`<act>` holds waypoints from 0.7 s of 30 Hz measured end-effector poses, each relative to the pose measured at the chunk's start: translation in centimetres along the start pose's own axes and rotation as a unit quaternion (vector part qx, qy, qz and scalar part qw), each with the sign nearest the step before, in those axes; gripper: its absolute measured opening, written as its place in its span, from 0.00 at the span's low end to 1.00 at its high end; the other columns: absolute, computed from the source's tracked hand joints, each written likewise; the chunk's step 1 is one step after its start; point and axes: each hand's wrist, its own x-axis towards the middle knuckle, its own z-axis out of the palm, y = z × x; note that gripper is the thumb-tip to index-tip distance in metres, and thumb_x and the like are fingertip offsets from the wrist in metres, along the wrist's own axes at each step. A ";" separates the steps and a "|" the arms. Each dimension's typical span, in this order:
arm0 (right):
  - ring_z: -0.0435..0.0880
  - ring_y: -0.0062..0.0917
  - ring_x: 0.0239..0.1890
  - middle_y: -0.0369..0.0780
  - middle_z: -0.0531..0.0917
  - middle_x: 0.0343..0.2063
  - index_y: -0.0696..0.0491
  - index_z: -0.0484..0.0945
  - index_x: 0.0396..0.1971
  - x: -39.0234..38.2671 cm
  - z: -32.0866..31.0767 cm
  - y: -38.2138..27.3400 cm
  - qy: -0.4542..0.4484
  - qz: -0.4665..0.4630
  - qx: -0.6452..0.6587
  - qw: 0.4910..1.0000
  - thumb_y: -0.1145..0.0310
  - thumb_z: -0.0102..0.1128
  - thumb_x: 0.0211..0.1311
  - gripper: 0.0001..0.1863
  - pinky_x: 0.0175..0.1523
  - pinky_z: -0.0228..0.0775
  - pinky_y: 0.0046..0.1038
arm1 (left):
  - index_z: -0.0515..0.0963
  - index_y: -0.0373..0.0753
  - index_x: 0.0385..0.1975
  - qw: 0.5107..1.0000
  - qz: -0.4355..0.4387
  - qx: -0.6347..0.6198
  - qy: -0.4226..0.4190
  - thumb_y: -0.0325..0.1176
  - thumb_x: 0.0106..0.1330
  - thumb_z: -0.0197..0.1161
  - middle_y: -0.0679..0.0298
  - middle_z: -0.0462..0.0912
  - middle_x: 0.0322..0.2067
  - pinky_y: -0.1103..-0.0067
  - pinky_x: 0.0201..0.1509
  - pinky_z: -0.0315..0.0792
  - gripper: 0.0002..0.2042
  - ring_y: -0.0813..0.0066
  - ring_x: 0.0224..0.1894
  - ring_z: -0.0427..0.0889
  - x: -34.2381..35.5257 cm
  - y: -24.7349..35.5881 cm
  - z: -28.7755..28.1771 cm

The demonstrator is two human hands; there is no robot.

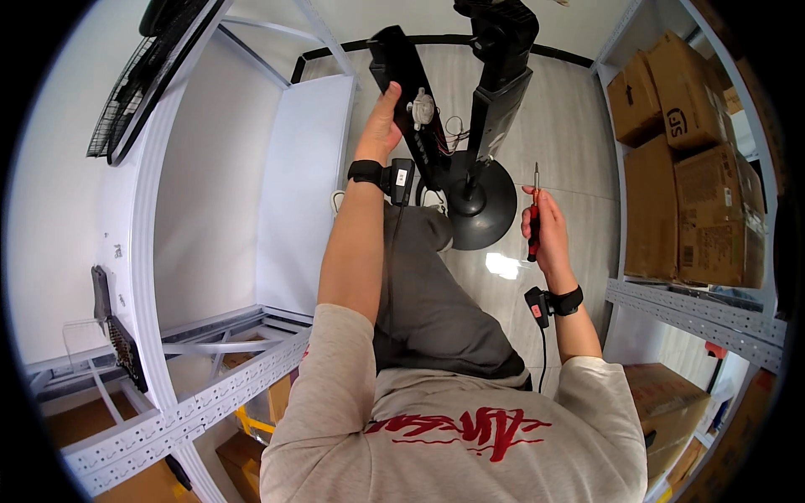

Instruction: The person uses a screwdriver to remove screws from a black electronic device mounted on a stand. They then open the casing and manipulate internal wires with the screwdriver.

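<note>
My left hand (382, 123) is closed on the edge of a long black plastic housing (398, 63), which stands tilted in front of my legs. A small light-grey motor (423, 109) sits on the housing's open inner side, and thin wires (454, 134) run from it toward the right. Beside it rises a black upright column (496, 109) on a round black base (493, 214). My right hand (549, 230) grips a screwdriver (533, 230) with a red and black handle, its tip pointing away from me and apart from the column.
White metal shelving (298, 201) stands on the left, with a black wire-mesh grille (134, 96) at its upper part. Cardboard boxes (713, 218) fill the rack at the right, and another box (667, 411) stands lower down. Grey tiles (566, 151) cover the floor.
</note>
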 end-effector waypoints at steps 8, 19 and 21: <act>0.68 0.12 0.18 0.32 0.73 0.20 0.55 0.70 0.52 -1.8 1.5 -0.8 -0.113 0.027 -0.071 0.991 0.60 0.47 0.70 0.17 0.24 0.60 0.16 | 0.70 0.39 0.54 0.997 0.025 -0.037 0.066 0.56 0.60 0.61 0.60 0.77 0.50 0.65 0.57 0.70 0.31 0.62 0.51 0.76 -3.8 4.3 1.9; 0.77 0.15 0.29 0.37 0.81 0.36 0.54 0.65 0.49 -4.9 2.6 -4.1 -0.185 -0.059 -0.178 0.965 0.74 0.53 0.62 0.16 0.33 0.67 0.17 | 0.74 0.43 0.47 0.987 -0.064 -0.130 0.076 0.61 0.60 0.57 0.64 0.79 0.45 0.64 0.54 0.71 0.28 0.64 0.47 0.77 -9.8 3.4 2.7; 0.77 0.15 0.29 0.37 0.82 0.36 0.53 0.66 0.49 -5.7 2.8 -5.2 -0.178 -0.070 -0.211 0.959 0.74 0.53 0.63 0.15 0.33 0.67 0.17 | 0.74 0.43 0.48 0.984 -0.068 -0.138 0.091 0.61 0.60 0.57 0.64 0.79 0.44 0.64 0.54 0.71 0.28 0.63 0.47 0.77 -10.6 2.7 2.6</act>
